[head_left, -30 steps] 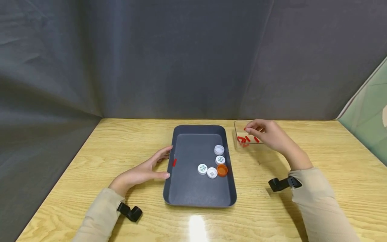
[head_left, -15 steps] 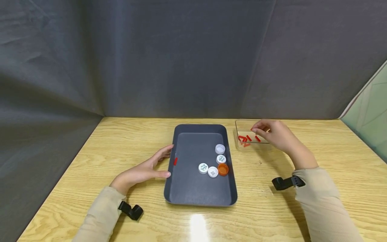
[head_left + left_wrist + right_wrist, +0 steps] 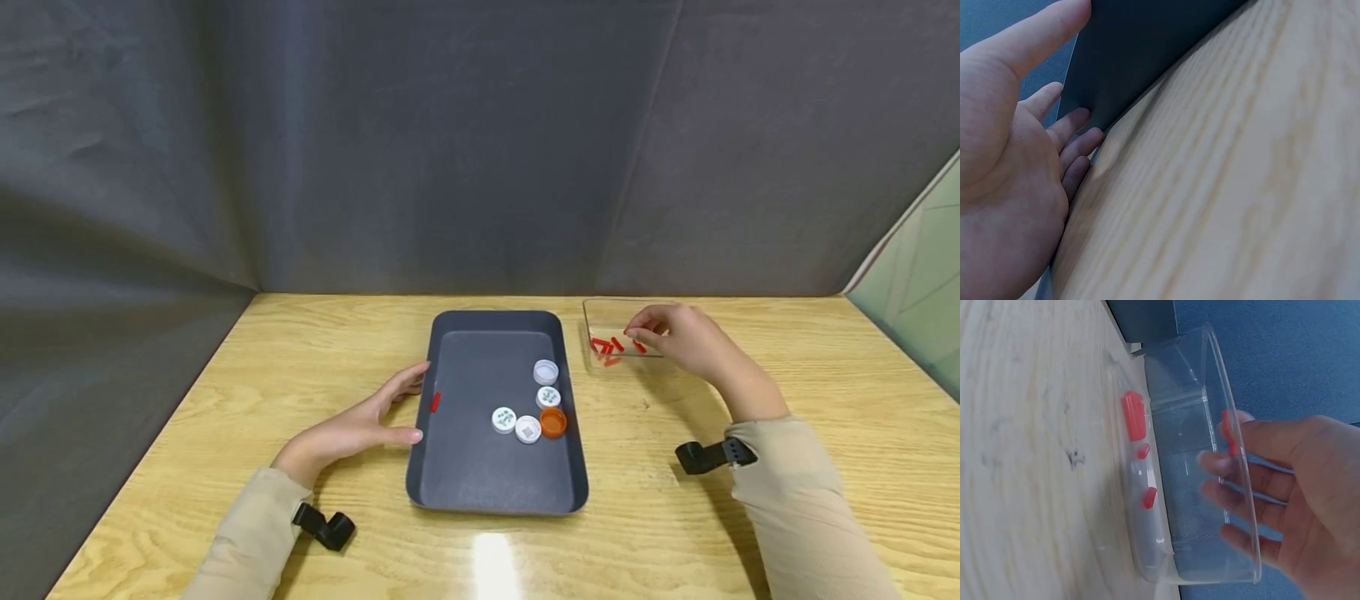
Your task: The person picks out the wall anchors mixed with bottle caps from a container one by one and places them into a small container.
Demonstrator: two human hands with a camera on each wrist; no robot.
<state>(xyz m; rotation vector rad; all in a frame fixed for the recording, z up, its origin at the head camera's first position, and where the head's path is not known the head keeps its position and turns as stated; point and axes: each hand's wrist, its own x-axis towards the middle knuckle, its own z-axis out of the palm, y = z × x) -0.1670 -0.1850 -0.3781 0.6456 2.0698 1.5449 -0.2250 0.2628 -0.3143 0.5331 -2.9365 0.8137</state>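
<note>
My right hand [image 3: 678, 337] pinches a small red stick [image 3: 1230, 432] between thumb and forefinger, its fingertips at the clear plastic box [image 3: 587, 321]. Several more red sticks [image 3: 1134, 416] lie on the box's floor. On the other side, my left hand [image 3: 348, 423] has its fingers spread along the dark grey tray [image 3: 480, 492], with thumb and fingertips at the tray's left wall. In the left wrist view the fingers [image 3: 1075, 122] overlap that wall and hold nothing. Inside the tray, one red stick [image 3: 435, 402] lies along the left side.
Toward the tray's right side lie several round caps: a clear one [image 3: 545, 372], an orange one [image 3: 553, 422] and white ones, including a patterned cap [image 3: 504, 420]. The wooden table [image 3: 300, 342] ends at a grey curtain [image 3: 450, 167] behind.
My right hand has moved a little rightward and down with the red stick, deeper over the clear box. My left hand keeps its place at the tray.
</note>
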